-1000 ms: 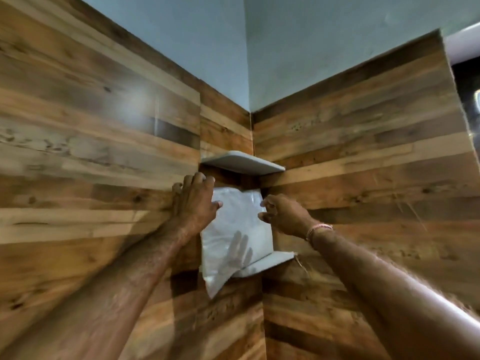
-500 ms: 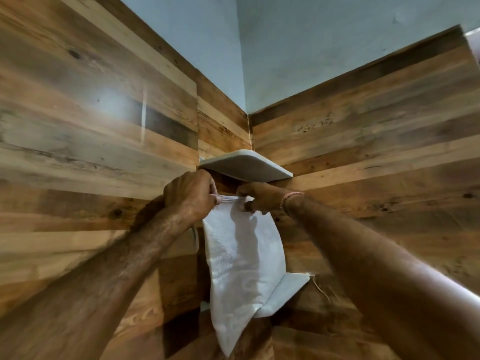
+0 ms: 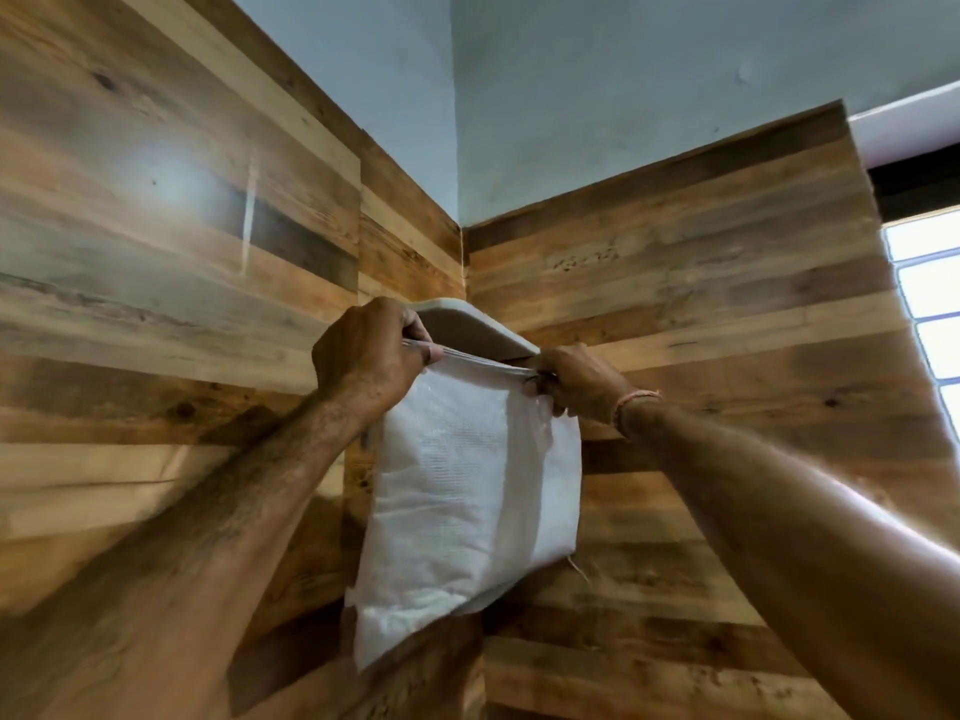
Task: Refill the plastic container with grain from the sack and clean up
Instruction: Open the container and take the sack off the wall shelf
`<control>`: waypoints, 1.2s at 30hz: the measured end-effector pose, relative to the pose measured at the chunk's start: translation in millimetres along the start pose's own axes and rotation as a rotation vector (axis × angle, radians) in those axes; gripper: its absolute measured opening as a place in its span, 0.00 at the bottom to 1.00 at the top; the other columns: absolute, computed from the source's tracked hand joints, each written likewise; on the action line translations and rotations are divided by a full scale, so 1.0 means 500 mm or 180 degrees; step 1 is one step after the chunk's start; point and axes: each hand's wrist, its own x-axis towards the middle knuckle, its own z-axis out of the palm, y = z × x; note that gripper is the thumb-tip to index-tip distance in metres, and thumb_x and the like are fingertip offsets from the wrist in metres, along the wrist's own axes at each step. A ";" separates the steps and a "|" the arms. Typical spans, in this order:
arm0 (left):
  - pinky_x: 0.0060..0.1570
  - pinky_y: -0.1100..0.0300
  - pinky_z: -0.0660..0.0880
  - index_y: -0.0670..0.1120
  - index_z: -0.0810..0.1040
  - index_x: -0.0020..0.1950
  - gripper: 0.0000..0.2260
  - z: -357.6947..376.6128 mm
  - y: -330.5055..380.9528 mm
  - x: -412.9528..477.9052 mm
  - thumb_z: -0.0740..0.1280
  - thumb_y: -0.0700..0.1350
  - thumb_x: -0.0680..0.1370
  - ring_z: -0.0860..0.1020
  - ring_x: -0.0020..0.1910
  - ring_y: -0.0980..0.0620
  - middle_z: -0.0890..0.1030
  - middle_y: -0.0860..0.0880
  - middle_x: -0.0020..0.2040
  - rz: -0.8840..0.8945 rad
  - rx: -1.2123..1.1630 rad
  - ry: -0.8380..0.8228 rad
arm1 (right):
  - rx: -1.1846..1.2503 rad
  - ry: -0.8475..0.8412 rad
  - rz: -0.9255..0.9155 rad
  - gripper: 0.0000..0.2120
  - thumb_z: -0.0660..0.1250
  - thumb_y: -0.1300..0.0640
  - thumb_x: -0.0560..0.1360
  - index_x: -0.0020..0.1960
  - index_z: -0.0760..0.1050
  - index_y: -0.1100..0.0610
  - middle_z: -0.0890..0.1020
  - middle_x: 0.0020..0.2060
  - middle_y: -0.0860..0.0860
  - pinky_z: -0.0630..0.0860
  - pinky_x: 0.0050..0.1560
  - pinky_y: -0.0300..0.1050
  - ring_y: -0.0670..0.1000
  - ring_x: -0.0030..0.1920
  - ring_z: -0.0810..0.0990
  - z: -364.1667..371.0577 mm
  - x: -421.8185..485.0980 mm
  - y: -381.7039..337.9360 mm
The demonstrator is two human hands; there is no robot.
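The sack [image 3: 467, 501], white and woven, hangs flat in the corner where the two wood-panelled walls [image 3: 171, 314] meet; its top edge is pulled taut into a straight line, and its lower part droops to a loose corner at the bottom left. It looks limp and thin, so I judge it to hold little or no grain. The left hand [image 3: 369, 361] grips the left end of that top edge in a closed fist; the right hand [image 3: 576, 381], a thread band [image 3: 636, 400] on its wrist, pinches the right end with curled fingers; both arms reach up and forward. Just above the hands, almost touching the sack's edge, a white corner shelf [image 3: 467, 324] juts from the walls; far right, a bright window [image 3: 930, 304] shows.

The plastic container is not in view, nor any spilled grain, so the refill cannot be confirmed here; judging from the slack sack raised at the shelf, the work seems to be in its tidying stage, with the sack not yet put away.
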 end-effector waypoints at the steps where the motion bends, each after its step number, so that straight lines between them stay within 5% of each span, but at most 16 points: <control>1: 0.41 0.60 0.70 0.52 0.86 0.48 0.07 -0.004 0.017 -0.002 0.75 0.54 0.75 0.79 0.44 0.55 0.86 0.52 0.47 0.0010 -0.0051 -0.0001 | -0.0020 0.0033 -0.0001 0.05 0.67 0.62 0.79 0.46 0.82 0.56 0.83 0.39 0.52 0.76 0.26 0.33 0.53 0.34 0.85 -0.021 -0.020 0.009; 5: 0.35 0.62 0.68 0.51 0.85 0.43 0.07 -0.007 0.110 -0.033 0.76 0.53 0.74 0.79 0.41 0.56 0.85 0.55 0.42 0.0117 -0.0222 -0.0125 | -0.0256 -0.0057 0.0116 0.09 0.66 0.63 0.78 0.41 0.80 0.56 0.84 0.34 0.50 0.78 0.26 0.38 0.50 0.29 0.85 -0.108 -0.122 0.055; 10: 0.39 0.59 0.73 0.52 0.82 0.36 0.09 0.002 0.266 -0.126 0.78 0.54 0.71 0.79 0.38 0.57 0.79 0.62 0.32 0.0143 -0.0644 -0.0423 | -0.0369 -0.0198 0.0401 0.09 0.69 0.60 0.77 0.39 0.80 0.54 0.83 0.30 0.45 0.82 0.30 0.43 0.49 0.28 0.85 -0.237 -0.306 0.142; 18: 0.39 0.58 0.75 0.50 0.85 0.42 0.11 -0.010 0.572 -0.431 0.78 0.56 0.70 0.80 0.38 0.52 0.83 0.53 0.38 -0.0084 -0.0653 -0.0861 | -0.0099 -0.0629 0.0724 0.20 0.75 0.43 0.72 0.34 0.77 0.58 0.81 0.28 0.51 0.82 0.30 0.50 0.50 0.25 0.84 -0.409 -0.725 0.311; 22: 0.35 0.56 0.77 0.48 0.84 0.40 0.11 0.003 0.666 -0.620 0.78 0.55 0.70 0.81 0.35 0.51 0.84 0.51 0.36 -0.0255 -0.0907 -0.1352 | 0.0135 -0.1021 0.0889 0.22 0.75 0.48 0.74 0.27 0.72 0.53 0.82 0.27 0.47 0.82 0.32 0.52 0.53 0.27 0.85 -0.405 -0.943 0.371; 26: 0.35 0.52 0.77 0.49 0.82 0.38 0.11 0.014 0.734 -0.831 0.77 0.55 0.70 0.82 0.34 0.47 0.83 0.52 0.33 -0.0639 -0.0907 -0.1921 | 0.0291 -0.1572 0.1062 0.16 0.72 0.53 0.77 0.38 0.79 0.64 0.87 0.41 0.59 0.84 0.38 0.58 0.59 0.36 0.87 -0.368 -1.139 0.407; 32: 0.33 0.57 0.74 0.54 0.83 0.38 0.07 -0.030 0.794 -1.113 0.78 0.53 0.71 0.82 0.34 0.50 0.83 0.55 0.33 -0.0999 -0.0472 -0.2319 | 0.0717 -0.2050 0.1268 0.06 0.78 0.56 0.71 0.38 0.84 0.55 0.88 0.36 0.53 0.85 0.35 0.51 0.51 0.30 0.86 -0.283 -1.377 0.430; 36: 0.30 0.63 0.67 0.55 0.82 0.39 0.07 -0.057 0.818 -1.246 0.78 0.53 0.71 0.77 0.31 0.55 0.83 0.58 0.34 -0.1192 -0.0172 -0.2523 | 0.0962 -0.2484 0.1646 0.09 0.76 0.48 0.64 0.37 0.82 0.53 0.85 0.31 0.47 0.82 0.53 0.58 0.46 0.26 0.84 -0.216 -1.496 0.436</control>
